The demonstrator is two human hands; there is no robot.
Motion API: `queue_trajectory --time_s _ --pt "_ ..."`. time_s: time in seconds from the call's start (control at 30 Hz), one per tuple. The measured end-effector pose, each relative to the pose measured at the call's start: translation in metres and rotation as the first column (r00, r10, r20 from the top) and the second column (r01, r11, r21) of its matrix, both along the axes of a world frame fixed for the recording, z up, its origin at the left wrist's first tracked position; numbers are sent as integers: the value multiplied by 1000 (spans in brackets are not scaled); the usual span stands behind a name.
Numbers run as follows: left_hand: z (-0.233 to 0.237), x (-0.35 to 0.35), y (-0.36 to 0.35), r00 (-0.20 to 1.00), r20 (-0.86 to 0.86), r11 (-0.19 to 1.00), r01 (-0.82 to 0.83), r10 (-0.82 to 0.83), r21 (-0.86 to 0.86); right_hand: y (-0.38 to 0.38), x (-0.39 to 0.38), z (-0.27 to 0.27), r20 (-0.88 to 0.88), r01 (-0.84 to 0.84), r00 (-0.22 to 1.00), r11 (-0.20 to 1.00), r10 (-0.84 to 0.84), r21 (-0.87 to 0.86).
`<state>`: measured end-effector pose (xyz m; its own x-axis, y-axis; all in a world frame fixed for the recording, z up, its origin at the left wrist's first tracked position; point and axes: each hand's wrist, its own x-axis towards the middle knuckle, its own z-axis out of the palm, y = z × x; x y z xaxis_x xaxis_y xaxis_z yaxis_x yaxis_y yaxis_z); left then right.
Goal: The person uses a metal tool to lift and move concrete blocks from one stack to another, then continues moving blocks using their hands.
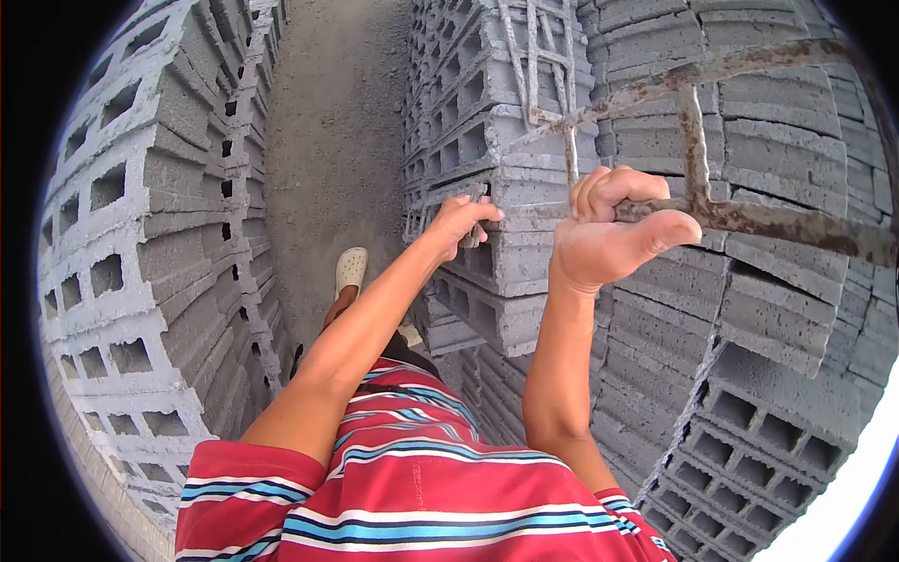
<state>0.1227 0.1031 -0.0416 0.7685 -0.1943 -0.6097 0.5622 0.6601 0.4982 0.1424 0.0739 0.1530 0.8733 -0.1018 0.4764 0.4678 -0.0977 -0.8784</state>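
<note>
My right hand (613,225) is wrapped round the lower rail of a rusty metal ladder (787,228), its thumb lying along the bar. Two rungs join that rail to the upper one, and the ladder stretches off to the right edge. To the left, my left hand (462,227) is closed at the near end of the same rail, close against the holed faces of stacked concrete blocks (534,258). Its fingertips are partly hidden, but the bar runs straight into its grip.
A second welded metal frame (534,66) rests against the block stack ahead. Tall hollow-block stacks (122,272) line the left side, with more stacks (749,412) at right. Between them runs a dirt path (332,122); my foot in a pale clog (351,270) stands on it.
</note>
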Motion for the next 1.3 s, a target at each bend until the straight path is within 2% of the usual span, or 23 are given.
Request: queue_trajectory --time_s 0.03,0.13,0.17,0.27,0.3,0.4,0.5,0.6,0.63,0.73,0.77,0.87,0.9,1.0,1.07,1.13,1.17,1.23,1.3 --pt "2 1 3 999 -8 999 37 -37 -8 0 0 7 66 -58 996 998 58 0" --pt "1 2 5 997 16 997 71 -71 -10 -12 1 -31 30 7 1000 984 -2 -181" --pt "0 2 4 997 32 998 70 -69 -8 -12 0 -45 -119 48 991 993 -61 -109" --pt "3 0 7 999 19 999 41 -41 -7 -4 -1 -39 -66 79 994 995 -83 -55" --pt "-11 4 4 1000 2 1000 16 -16 -14 -1 0 -23 -12 40 999 999 -40 -36" --pt "-4 7 12 998 20 998 55 -55 -10 -1 7 9 186 -72 979 997 78 -38" --pt "-8 6 6 997 16 998 70 -69 -4 -6 3 -10 59 6 998 995 0 -95" --pt "-4 5 6 996 20 996 91 -91 5 4 -1 -32 -140 162 976 986 -167 -41" --pt "-6 10 8 996 35 997 83 -83 2 4 -4 -26 -126 80 988 993 -91 -87" --pt "-15 5 9 995 41 996 87 -86 -21 11 -2 -1 -3 48 999 998 -48 27" --pt "-19 5 9 995 46 996 93 -92 -19 6 -1 5 82 -12 996 995 20 -100" --pt "-8 2 9 997 11 997 71 -71 -5 2 -1 -17 62 70 996 981 -60 -182" --pt "-7 0 7 998 10 998 58 -58 1 6 0 -26 53 119 993 951 -109 -285" --pt "-9 0 7 999 15 999 46 -46 6 9 -5 -17 -21 121 992 980 -126 -157" --pt "-12 2 10 995 21 995 94 -94 -20 6 -3 -10 3 42 999 995 -42 -86" --pt "-13 1 9 996 22 996 90 -89 -29 5 -2 -6 113 29 993 995 -18 -96" --pt "-13 1 9 996 25 996 88 -87 -33 1 -3 -16 96 24 995 991 -11 -135" --pt "-7 -1 7 998 23 998 61 -60 -15 3 -5 -26 43 114 993 980 -108 -161" --pt "-3 2 8 999 23 999 44 -44 -1 8 -7 -21 36 122 992 984 -119 -129"
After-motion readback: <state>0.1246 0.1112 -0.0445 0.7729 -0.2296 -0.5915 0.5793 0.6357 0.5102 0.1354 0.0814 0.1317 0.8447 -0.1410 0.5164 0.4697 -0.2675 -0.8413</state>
